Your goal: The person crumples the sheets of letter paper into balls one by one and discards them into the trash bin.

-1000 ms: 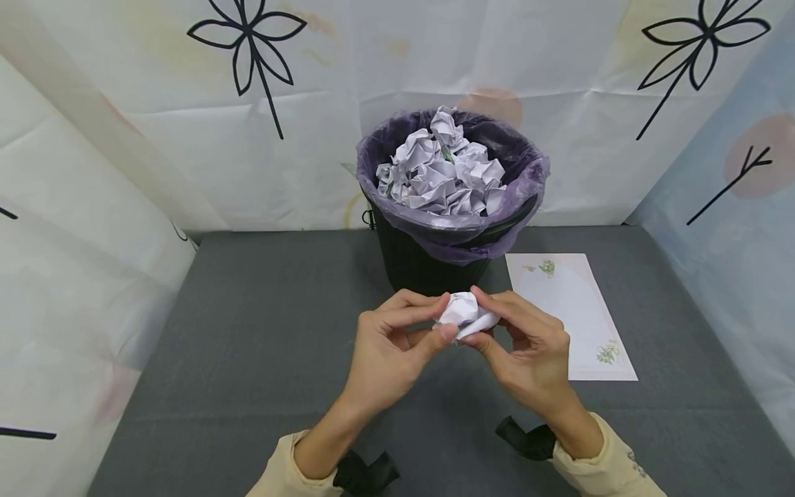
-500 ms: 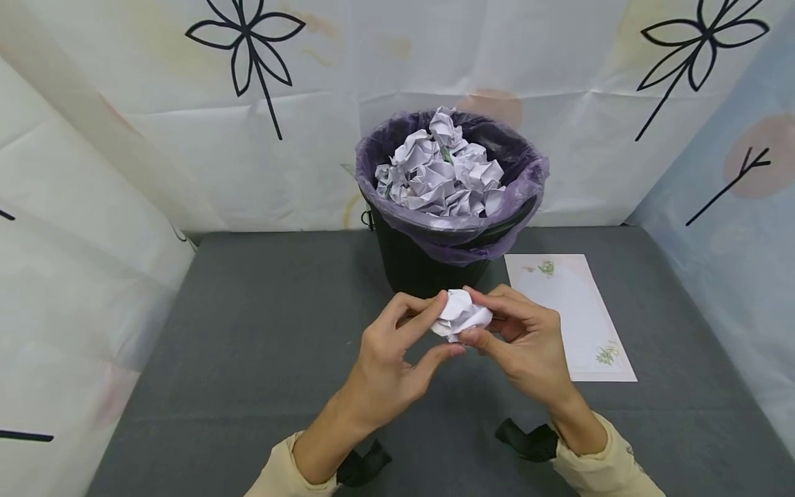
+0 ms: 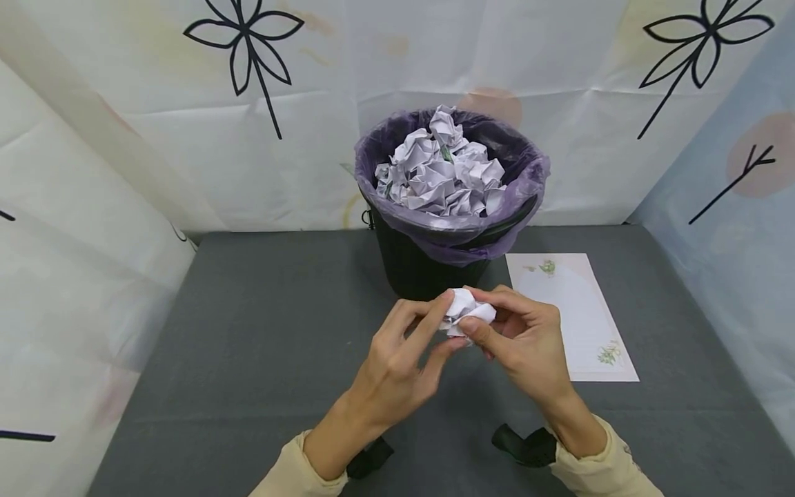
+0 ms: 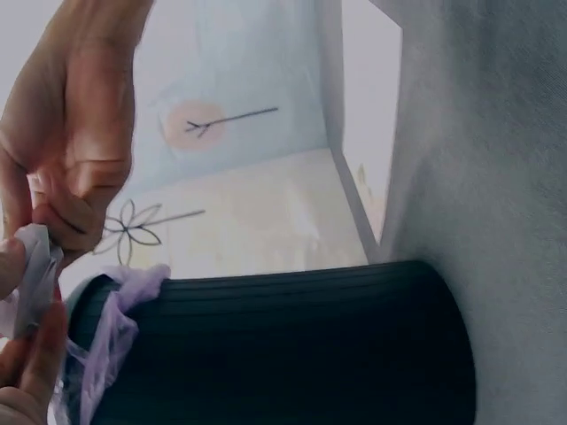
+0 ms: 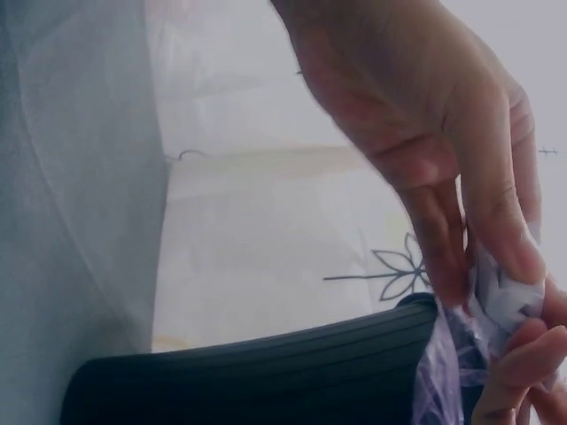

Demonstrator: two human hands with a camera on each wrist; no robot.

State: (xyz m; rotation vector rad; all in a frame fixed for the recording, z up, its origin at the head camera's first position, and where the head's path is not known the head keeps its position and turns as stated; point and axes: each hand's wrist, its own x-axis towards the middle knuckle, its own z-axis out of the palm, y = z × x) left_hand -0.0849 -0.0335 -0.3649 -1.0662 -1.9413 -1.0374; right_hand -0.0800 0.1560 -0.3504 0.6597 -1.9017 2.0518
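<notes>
Between both hands, in front of the bin, is a crumpled white paper ball. My left hand pinches its left side between fingers and thumb. On the right side my right hand grips it, thumb laid over the front. Both wrist views show the paper squeezed between the fingertips of the two hands. Just beyond stands a black trash bin with a purple plastic liner folded over its rim. Several crumpled paper balls are heaped inside it.
A flat white sheet of paper with small green plant prints lies on the grey table, right of the bin. Fabric walls with printed flowers enclose the back and sides. Black straps hang at both wrists.
The paper ball has been turned and pressed in the fingers, staying in nearly the same place. My left hand has shifted slightly right and rotated. Bin and flat sheet stay put.
</notes>
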